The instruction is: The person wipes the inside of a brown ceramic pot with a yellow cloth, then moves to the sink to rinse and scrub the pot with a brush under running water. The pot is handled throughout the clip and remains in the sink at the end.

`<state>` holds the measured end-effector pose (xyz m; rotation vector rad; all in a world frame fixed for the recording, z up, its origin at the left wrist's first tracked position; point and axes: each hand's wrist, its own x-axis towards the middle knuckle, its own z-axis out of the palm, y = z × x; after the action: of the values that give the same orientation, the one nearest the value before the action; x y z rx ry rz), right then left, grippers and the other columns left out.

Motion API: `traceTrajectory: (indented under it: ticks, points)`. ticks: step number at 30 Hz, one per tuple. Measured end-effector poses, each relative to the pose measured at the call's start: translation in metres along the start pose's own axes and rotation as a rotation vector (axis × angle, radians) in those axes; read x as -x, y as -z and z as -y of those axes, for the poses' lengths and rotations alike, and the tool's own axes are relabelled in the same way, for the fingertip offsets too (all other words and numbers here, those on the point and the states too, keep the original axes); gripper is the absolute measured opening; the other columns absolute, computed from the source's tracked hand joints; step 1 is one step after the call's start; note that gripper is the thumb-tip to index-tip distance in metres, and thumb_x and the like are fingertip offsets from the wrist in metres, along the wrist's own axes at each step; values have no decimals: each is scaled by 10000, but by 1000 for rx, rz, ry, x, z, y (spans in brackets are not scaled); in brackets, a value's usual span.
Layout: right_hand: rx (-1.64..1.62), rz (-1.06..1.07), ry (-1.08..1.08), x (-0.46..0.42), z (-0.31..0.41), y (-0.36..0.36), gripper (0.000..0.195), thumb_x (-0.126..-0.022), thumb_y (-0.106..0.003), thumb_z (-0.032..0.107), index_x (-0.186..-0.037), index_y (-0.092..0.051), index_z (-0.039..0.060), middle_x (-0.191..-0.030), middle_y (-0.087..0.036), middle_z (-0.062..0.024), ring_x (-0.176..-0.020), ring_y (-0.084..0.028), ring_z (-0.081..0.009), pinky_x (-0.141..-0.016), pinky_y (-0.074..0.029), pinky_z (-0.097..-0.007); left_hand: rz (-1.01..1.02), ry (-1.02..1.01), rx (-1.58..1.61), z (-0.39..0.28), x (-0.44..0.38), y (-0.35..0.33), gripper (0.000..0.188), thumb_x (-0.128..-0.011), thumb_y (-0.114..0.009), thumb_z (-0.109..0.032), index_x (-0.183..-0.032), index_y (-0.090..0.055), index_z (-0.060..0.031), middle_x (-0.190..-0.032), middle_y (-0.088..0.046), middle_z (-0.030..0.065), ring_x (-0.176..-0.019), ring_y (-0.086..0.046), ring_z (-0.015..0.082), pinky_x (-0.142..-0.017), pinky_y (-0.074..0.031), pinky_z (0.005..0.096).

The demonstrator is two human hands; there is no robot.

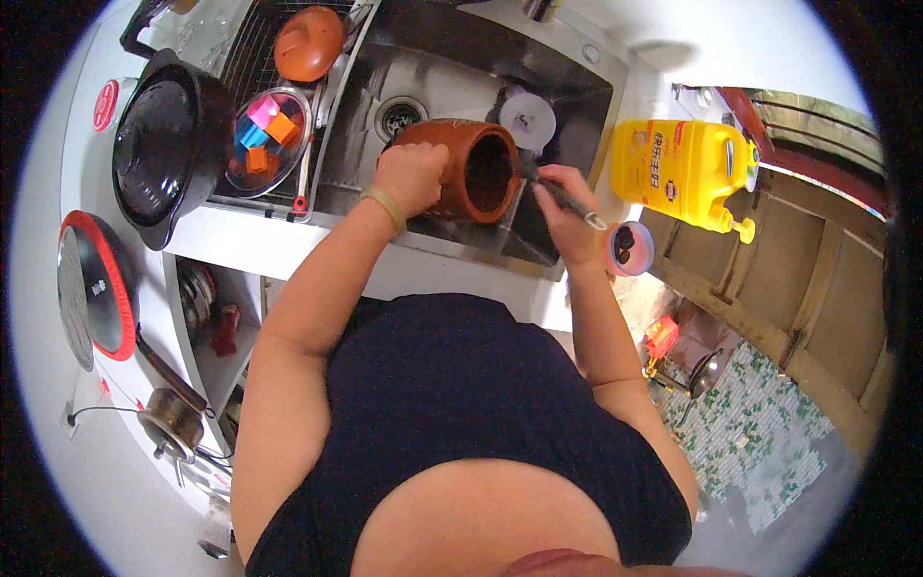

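Observation:
Over the dark kitchen sink [461, 36], a reddish-brown clay pot [461, 159] lies tipped on its side, its round mouth facing right. My left hand [411, 177] grips the pot from its near left side. In my right hand [570, 213] is a dark-handled brush or similar tool [566, 202], with a metal loop at the handle's end; its head is at the edge of the pot's mouth and is hard to make out. Behind the tool, a small white bowl [528, 121] sits in the sink. The sink drain [401, 117] shows left of the pot.
Left of the sink, a wire rack holds a clay lid [310, 43] and a glass lid [299, 169] with colourful pieces. A black lidded pot [162, 151] stands beyond. At right are a yellow pump jug [681, 173] and a small tub [629, 249] holding dark pieces.

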<state>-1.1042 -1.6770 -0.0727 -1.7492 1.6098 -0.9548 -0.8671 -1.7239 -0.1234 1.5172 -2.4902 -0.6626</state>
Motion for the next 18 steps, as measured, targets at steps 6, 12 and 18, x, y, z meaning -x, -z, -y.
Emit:
traceTrajectory:
  ticks: [6, 12, 18]
  points:
    - [1, 141, 76, 24, -24, -22, 216, -714, -645, -7, -913, -564, 21, -883, -582, -105, -808, -591, -240, -692, -482, -289, -43, -72, -13, -17, -7, -7, 97, -664, -579, -93, -749, -535, -80, -733, -605, 117, -656, -610, 294, -584, -476, 403]
    - [156, 257, 131, 34, -51, -28, 246, -709, -617, -12, -941, -546, 32, -948, -569, -136, -841, -593, -313, -699, -501, -337, -62, -90, -25, -25, -14, -16, 82, -677, -563, -106, -746, -524, -84, -721, -599, 114, -636, -609, 291, -568, -473, 406]
    - [195, 245, 224, 31, -63, -31, 259, -689, -631, -23, -929, -548, 27, -942, -574, -143, -846, -597, -320, -703, -504, -338, -59, -78, -28, -28, -14, -20, 141, -649, -597, -109, -758, -510, -90, -717, -588, 109, -648, -607, 295, -562, -479, 414]
